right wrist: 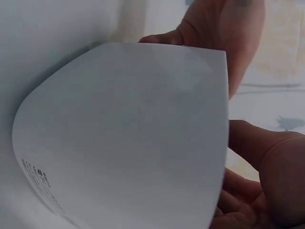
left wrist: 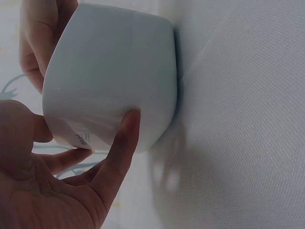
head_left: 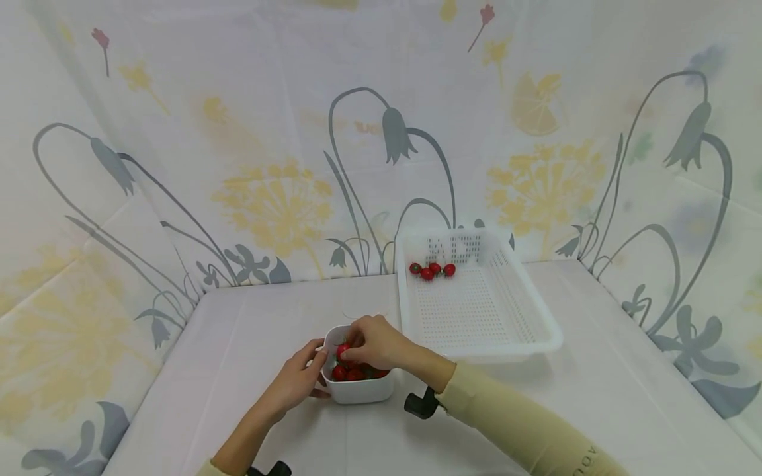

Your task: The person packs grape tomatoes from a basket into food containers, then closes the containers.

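Observation:
A small white square container (head_left: 362, 395) with rounded corners stands on the table, several red cherry tomatoes (head_left: 354, 375) inside it. At its left side my left hand (head_left: 300, 377) holds it, thumb at the rim; in the left wrist view the fingers spread against the outer wall (left wrist: 109, 67). Reaching over the opening from the right, my right hand (head_left: 376, 342) pinches a cherry tomato (head_left: 342, 350) between thumb and fingers. The right wrist view has the container's wall (right wrist: 124, 129) hiding those fingertips and the tomatoes.
Behind and right of the container sits a large white perforated basket (head_left: 538, 334), with several cherry tomatoes (head_left: 427, 274) grouped at its back left. A pale cloth covers the table (head_left: 238, 337). A flower-printed curtain (head_left: 286, 132) hangs at the back and sides.

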The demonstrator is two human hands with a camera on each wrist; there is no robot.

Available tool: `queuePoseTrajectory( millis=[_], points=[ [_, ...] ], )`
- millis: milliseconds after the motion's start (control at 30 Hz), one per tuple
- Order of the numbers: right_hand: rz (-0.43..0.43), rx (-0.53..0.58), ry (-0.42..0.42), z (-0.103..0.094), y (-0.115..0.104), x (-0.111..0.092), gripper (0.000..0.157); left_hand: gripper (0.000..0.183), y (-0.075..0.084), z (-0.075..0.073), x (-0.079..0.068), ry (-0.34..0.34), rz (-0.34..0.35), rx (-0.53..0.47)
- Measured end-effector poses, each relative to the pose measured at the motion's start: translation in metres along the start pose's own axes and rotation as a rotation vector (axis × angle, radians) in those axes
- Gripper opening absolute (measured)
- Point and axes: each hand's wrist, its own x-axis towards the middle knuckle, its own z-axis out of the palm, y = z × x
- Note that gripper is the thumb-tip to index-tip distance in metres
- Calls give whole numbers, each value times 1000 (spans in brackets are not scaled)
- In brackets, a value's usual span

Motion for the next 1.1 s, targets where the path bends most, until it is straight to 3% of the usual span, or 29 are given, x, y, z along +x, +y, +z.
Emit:
queuePoseTrajectory(
  millis=[200, 567, 1100],
  points=[
    [-37, -123, 40, 12, 2, 8, 13, 43, 0, 0, -1, -1, 6, -7],
    [-19, -360, 70, 27, 5, 9, 14, 44, 0, 1, 0, 17, -1, -8],
    [13, -449, 77, 31, 1, 8, 16, 43, 1, 2, -2, 17, 9, -14]
  ],
)
